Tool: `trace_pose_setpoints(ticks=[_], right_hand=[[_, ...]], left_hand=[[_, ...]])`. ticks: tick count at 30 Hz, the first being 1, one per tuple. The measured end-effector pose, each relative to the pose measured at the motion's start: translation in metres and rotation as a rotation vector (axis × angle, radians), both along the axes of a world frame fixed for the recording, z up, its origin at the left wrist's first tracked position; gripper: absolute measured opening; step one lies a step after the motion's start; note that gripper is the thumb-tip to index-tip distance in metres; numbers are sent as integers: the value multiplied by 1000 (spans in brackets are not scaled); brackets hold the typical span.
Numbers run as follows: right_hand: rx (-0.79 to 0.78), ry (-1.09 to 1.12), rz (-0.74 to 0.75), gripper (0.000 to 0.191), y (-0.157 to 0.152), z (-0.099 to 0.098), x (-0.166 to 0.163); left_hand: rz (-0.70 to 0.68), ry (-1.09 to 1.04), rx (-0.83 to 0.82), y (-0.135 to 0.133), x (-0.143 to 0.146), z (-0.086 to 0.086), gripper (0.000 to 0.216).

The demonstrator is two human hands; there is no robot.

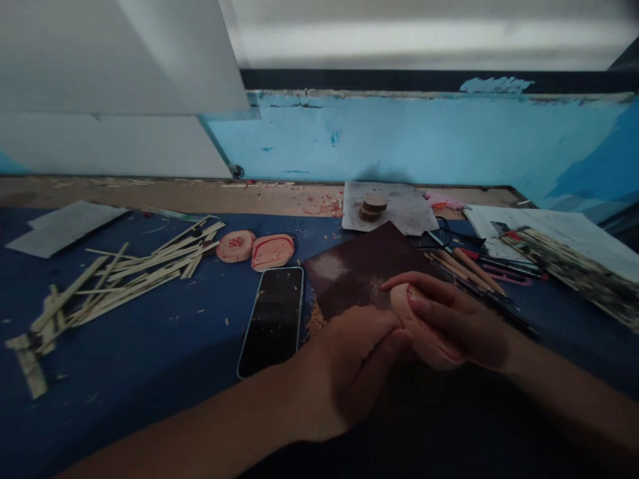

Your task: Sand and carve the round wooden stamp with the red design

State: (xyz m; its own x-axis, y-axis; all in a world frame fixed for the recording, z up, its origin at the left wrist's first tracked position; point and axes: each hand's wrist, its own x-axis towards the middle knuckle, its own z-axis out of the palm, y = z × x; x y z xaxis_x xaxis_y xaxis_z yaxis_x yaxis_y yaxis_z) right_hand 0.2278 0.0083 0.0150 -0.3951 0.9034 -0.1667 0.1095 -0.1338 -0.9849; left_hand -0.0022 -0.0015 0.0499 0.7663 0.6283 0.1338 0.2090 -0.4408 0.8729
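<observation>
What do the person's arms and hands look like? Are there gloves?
No gloves: the left hand and right hand are bare. No sleeves show on the left forearm or right forearm, and I see no watch.

Three pink blocks (432,336), one phone (273,322)

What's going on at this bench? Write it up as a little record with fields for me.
Right hand: grips a pinkish block with red marks, thumb on its face
Left hand: curled, against the block's near edge; any tool inside it is hidden
Beyond the hands: dark reddish-brown sheet, apparently sandpaper
Left of the sheet: smartphone, screen dark, with bits on it
Beyond the phone: two red-marked pinkish pieces, side by side
Far left: loose pile of pale wooden strips
Back: brown discs, stacked on white paper
</observation>
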Motion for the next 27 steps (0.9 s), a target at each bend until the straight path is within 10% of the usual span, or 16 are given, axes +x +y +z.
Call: trace_pose_setpoints(ticks=[13, 27], right_hand=[[106, -25, -22, 37, -1, 0, -4], [394, -387, -166, 60, 5, -5, 11]], left_hand=[[231, -10, -101, -8, 6, -20, 28], [219, 153, 257, -1, 3, -31, 26]])
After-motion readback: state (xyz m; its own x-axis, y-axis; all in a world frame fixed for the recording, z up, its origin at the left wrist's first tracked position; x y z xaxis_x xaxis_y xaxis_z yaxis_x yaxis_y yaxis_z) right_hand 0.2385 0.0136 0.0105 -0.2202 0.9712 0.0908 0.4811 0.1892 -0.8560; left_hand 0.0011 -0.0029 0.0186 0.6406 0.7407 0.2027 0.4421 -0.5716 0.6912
